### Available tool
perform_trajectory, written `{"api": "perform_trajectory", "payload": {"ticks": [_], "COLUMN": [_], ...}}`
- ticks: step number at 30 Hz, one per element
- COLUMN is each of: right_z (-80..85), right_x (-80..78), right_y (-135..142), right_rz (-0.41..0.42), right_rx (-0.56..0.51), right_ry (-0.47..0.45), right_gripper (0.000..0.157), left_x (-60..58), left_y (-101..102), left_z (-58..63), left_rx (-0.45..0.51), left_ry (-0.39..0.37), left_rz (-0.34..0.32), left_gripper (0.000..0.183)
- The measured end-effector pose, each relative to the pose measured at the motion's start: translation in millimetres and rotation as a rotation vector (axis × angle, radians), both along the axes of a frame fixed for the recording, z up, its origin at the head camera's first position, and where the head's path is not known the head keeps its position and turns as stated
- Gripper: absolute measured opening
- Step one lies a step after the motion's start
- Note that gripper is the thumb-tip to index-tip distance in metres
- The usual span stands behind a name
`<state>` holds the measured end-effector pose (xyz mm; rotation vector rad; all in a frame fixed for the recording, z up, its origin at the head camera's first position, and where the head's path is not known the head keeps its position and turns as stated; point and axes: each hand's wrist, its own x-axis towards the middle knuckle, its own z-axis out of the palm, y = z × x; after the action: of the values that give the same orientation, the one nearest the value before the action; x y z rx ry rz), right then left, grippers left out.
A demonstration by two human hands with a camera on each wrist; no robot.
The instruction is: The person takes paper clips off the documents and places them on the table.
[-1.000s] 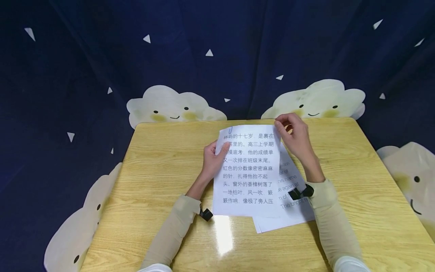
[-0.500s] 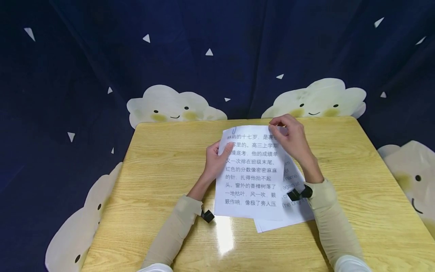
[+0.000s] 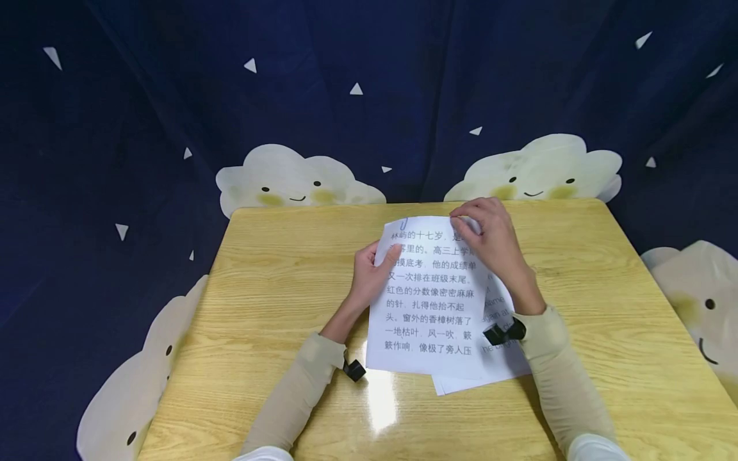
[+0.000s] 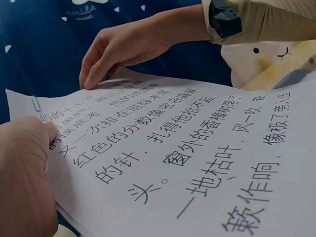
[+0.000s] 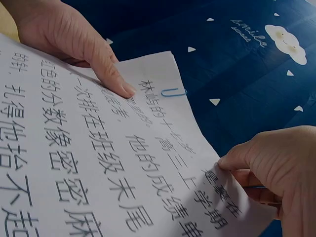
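My left hand grips white printed sheets by their upper left edge, thumb over the Chinese text. A blue paper clip sits on the top edge near that thumb. At the top right, my right hand pinches the same edge, its thumb on the front and fingers curled behind. A thin blue wire-like piece shows among those fingers, most of it hidden. The held sheets tilt up from the table and bow slightly.
Below the held sheets, more paper with English print lies on the wooden table, partly covered. A dark blue curtain with pale cloud shapes hangs behind and beside the table.
My right hand slides leftward along the top edge, away from the corner. My left hand and the held sheets shift slightly right and toward me, covering more of the English print.
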<state>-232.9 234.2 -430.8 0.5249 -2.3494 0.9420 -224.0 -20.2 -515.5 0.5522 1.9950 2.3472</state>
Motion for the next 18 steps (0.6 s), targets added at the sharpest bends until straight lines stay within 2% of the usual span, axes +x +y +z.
{"api": "perform_trajectory", "payload": {"ticks": [5, 18], "right_z": [1.0, 2.0], "right_x": [2.5, 5.6], "right_y": [-5, -11], "right_rz": [-0.007, 0.031], "right_rx": [0.061, 0.043], "right_ry": [0.036, 0.022], "right_gripper": [0.005, 0.006], "left_x": [2.1, 4.1], "left_y": [2, 5], "left_z": [1.1, 1.3], "left_rx": [0.003, 0.010], "left_ry": [0.001, 0.020], "left_rz": [-0.011, -0.022], "left_gripper": [0.030, 0.029]}}
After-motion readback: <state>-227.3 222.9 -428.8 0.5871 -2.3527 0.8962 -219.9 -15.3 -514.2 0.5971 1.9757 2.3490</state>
